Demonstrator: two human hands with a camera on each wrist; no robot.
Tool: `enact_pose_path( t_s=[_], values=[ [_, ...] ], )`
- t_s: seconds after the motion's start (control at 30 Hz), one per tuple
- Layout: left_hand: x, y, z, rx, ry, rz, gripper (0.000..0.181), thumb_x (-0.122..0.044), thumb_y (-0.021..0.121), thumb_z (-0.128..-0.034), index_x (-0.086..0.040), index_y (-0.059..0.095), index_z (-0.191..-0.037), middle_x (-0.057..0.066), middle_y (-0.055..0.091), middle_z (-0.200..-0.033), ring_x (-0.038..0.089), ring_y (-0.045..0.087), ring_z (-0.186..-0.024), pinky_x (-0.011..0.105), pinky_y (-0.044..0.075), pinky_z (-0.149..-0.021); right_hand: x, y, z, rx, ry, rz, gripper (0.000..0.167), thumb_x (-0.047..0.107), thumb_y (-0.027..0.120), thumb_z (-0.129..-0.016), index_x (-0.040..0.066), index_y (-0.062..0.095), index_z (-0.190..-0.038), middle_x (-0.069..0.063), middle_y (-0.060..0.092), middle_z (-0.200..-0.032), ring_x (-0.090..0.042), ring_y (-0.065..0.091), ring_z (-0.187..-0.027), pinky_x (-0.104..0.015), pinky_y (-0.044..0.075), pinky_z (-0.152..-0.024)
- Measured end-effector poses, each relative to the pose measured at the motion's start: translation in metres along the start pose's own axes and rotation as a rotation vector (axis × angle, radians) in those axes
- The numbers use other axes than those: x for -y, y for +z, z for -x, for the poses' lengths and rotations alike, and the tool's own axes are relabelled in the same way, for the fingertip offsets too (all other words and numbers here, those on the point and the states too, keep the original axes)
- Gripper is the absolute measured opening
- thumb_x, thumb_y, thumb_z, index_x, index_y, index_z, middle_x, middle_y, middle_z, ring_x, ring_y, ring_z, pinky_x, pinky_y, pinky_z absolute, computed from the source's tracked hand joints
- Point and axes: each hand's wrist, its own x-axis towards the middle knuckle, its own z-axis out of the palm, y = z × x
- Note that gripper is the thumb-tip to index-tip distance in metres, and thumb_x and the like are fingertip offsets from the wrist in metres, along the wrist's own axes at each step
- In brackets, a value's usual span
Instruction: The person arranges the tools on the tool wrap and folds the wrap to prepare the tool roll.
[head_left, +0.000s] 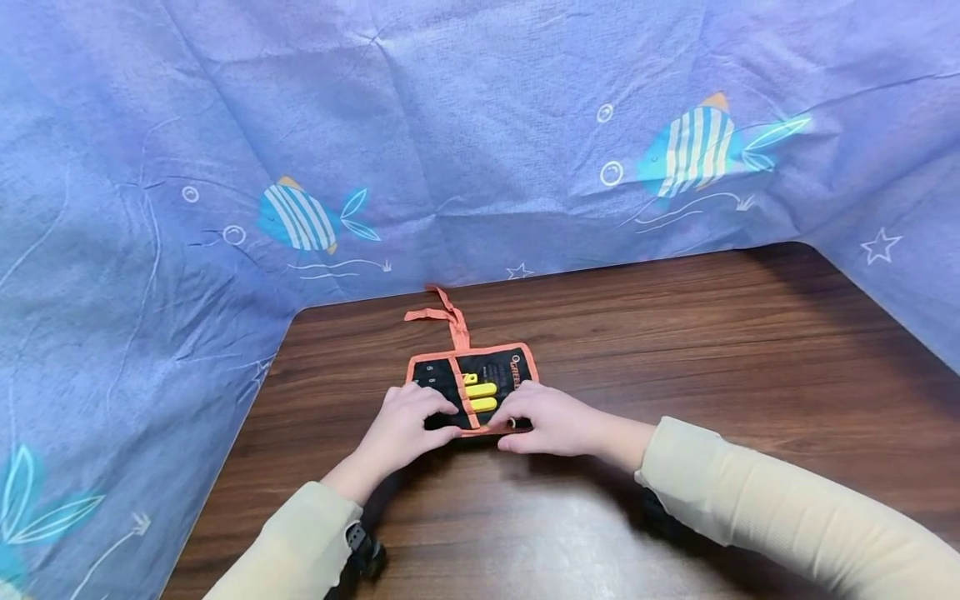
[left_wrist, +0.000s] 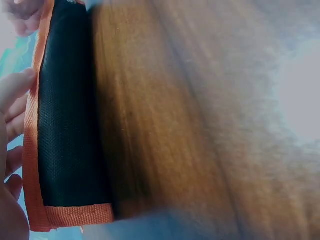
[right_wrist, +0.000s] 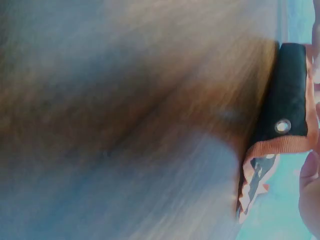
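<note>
A black fabric tool roll (head_left: 491,364) with orange trim lies open on the table. Yellow pieces (head_left: 482,389) show in its pocket, next to an orange strip. My left hand (head_left: 411,423) pinches the near edge at the left; in the left wrist view the thumb lies along the orange binding (left_wrist: 31,135) and the black panel tips up from the wood. Toward the right end of that edge, my right hand (head_left: 551,419) pinches it too. A metal eyelet (right_wrist: 282,125) shows near a corner in the right wrist view.
Orange tie straps (head_left: 450,318) trail from the roll's far edge toward the back of the brown wooden table (head_left: 675,333). A blue fish-print cloth (head_left: 480,125) hangs behind and along the sides. Dark wrist devices (head_left: 365,550) sit under the sleeves.
</note>
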Motion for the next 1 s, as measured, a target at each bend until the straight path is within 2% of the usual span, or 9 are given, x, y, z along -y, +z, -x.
enact_pose_path(
  t_s=[0.2, 0.3, 0.47, 0.73, 1.0],
  values=[
    [0.0, 0.0, -0.002, -0.017, -0.037, -0.008, 0.021, -0.036, 0.073, -0.0798, -0.021, 0.072, -0.095, -0.01, 0.065, -0.094, 0.014, 0.051, -0.09, 0.037, 0.034, -0.076, 0.0, 0.002, -0.002, -0.008, -0.052, 0.05, 0.026, 0.029, 0.065, -0.086, 0.015, 0.071, -0.107, 0.009, 0.066, -0.102, -0.011, 0.052, -0.098, -0.029, 0.04, -0.086],
    [0.0, 0.001, -0.002, -0.044, -0.031, 0.004, 0.018, -0.031, 0.074, -0.0802, -0.021, 0.072, -0.094, -0.009, 0.066, -0.094, 0.014, 0.051, -0.09, 0.037, 0.033, -0.075, -0.004, 0.003, -0.003, -0.004, -0.044, 0.095, 0.028, 0.029, 0.064, -0.087, 0.015, 0.069, -0.112, 0.008, 0.066, -0.107, -0.012, 0.052, -0.101, -0.031, 0.039, -0.088],
    [0.001, 0.003, 0.001, -0.077, -0.009, 0.064, 0.013, -0.027, 0.075, -0.0798, -0.023, 0.072, -0.093, -0.012, 0.065, -0.092, 0.012, 0.051, -0.09, 0.036, 0.033, -0.075, -0.007, 0.004, -0.003, -0.018, 0.006, 0.188, 0.033, 0.031, 0.065, -0.086, 0.017, 0.068, -0.115, 0.008, 0.065, -0.11, -0.015, 0.05, -0.101, -0.037, 0.036, -0.083],
    [0.006, 0.01, 0.005, -0.001, -0.008, 0.086, 0.02, -0.03, 0.073, -0.0804, -0.024, 0.072, -0.1, -0.014, 0.064, -0.099, 0.011, 0.05, -0.095, 0.038, 0.033, -0.079, -0.012, 0.007, -0.003, -0.028, 0.067, 0.306, 0.037, 0.034, 0.066, -0.082, 0.021, 0.067, -0.117, 0.011, 0.065, -0.111, -0.017, 0.046, -0.099, -0.04, 0.031, -0.08],
    [0.01, 0.016, 0.003, 0.054, -0.041, 0.107, 0.032, -0.034, 0.073, -0.0799, -0.023, 0.069, -0.109, -0.01, 0.064, -0.108, 0.013, 0.05, -0.101, 0.04, 0.032, -0.082, -0.016, 0.009, -0.007, -0.002, 0.131, 0.33, 0.04, 0.039, 0.067, -0.08, 0.025, 0.066, -0.118, 0.013, 0.064, -0.114, -0.016, 0.044, -0.099, -0.041, 0.029, -0.08]
  ],
)
